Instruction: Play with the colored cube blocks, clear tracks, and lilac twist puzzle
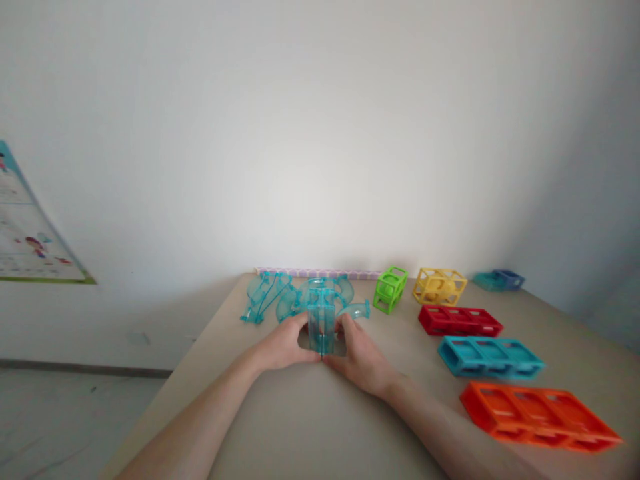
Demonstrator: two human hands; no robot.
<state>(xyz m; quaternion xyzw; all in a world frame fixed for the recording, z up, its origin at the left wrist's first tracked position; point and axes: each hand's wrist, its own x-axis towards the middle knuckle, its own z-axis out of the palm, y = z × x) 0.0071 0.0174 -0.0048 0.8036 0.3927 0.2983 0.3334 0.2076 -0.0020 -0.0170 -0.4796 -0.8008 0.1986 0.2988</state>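
Note:
Between my two hands stands a clear teal plastic track piece [321, 327], upright, near the middle of the table. My left hand [287, 343] curls round its left side, thumb low near the base. On the other side my right hand [357, 353] grips it, with the thumb at the bottom edge and the fingers partly hidden behind. Several curved see-through teal pieces [270, 293] lie in a cluster just beyond the hands. One small curved teal piece [357, 310] rests behind my right hand.
To the right lie open-frame blocks: green [390, 290], yellow [439, 287], red [460, 321], blue [491, 357] and orange [539, 415]. A dark blue piece [509, 279] sits far right. A purple patterned strip [320, 273] runs along the table's back edge by the wall.

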